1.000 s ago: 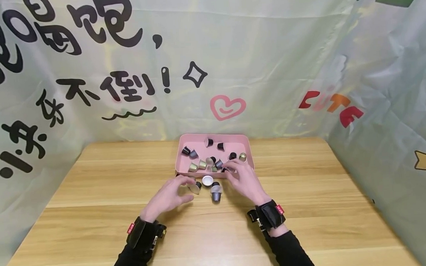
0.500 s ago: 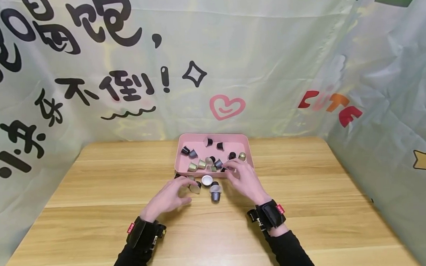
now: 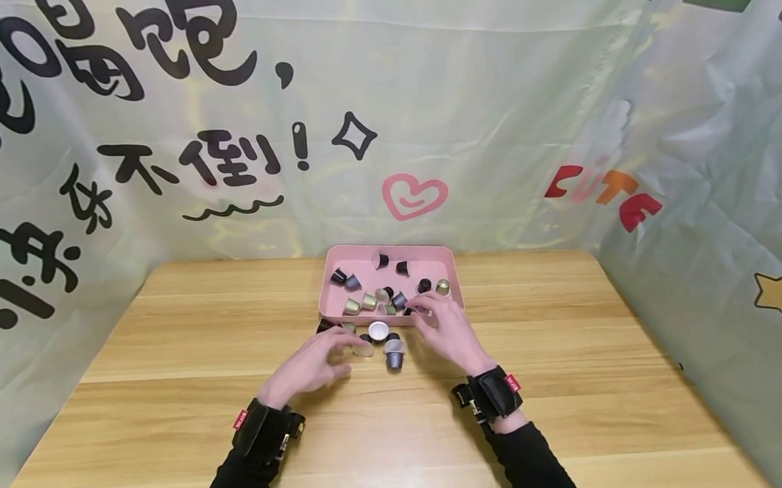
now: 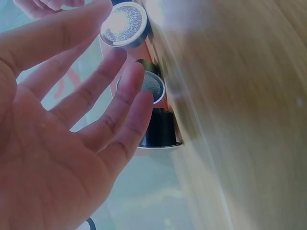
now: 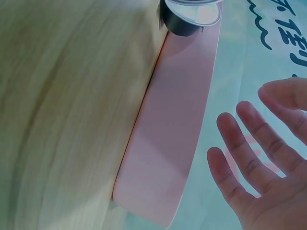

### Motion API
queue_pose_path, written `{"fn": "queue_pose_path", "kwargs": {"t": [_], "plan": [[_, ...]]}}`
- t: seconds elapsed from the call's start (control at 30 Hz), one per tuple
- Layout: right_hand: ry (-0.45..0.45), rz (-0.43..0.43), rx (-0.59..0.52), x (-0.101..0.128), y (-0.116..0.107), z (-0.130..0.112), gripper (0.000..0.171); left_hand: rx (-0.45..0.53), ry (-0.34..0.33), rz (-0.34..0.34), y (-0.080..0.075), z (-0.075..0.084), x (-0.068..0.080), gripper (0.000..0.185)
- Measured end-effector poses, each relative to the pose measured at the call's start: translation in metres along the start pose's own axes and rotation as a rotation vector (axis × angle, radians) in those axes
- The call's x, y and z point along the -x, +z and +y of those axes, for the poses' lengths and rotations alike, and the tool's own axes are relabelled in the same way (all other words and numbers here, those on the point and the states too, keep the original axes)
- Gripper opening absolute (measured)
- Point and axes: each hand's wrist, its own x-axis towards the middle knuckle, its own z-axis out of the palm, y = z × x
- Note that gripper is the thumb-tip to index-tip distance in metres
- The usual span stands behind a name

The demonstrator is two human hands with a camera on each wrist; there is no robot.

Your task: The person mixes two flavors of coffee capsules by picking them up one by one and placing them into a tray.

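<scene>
My left hand (image 3: 309,362) is over the table with its fingers extended, fingertips right at a coffee capsule (image 3: 363,349) lying on its side, foil lid facing me. In the left wrist view, a foil-topped capsule (image 4: 125,25) shows by the fingers, and a black capsule (image 4: 160,128) stands past the little finger. My right hand (image 3: 450,333) hovers at the near right rim of the pink tray (image 3: 424,252), fingers extended; no capsule shows between them. A white-lidded capsule (image 3: 379,331) and a grey-blue capsule (image 3: 394,360) are on the table between the hands.
Several capsules lie scattered in the tray, among them a gold capsule (image 3: 443,287) and a pale green capsule (image 3: 351,306). Another black capsule (image 3: 324,325) sits at the tray's front left. A printed cloth (image 3: 490,106) hangs behind the wooden table (image 3: 375,451).
The capsule by my left fingertips has shifted slightly right and turned, and the black and green capsules behind those fingers show more. My right hand stays almost still.
</scene>
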Motion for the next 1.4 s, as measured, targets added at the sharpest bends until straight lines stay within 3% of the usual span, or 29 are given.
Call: {"fn": "queue_pose_path", "kwargs": {"t": [1.4], "plan": [[-0.028, -0.074, -0.034, 0.0015, 0.0044, -0.0004, 0.019, -0.021, 0.044, -0.092, 0.0038, 0.0013, -0.0055, 0.041]]}}
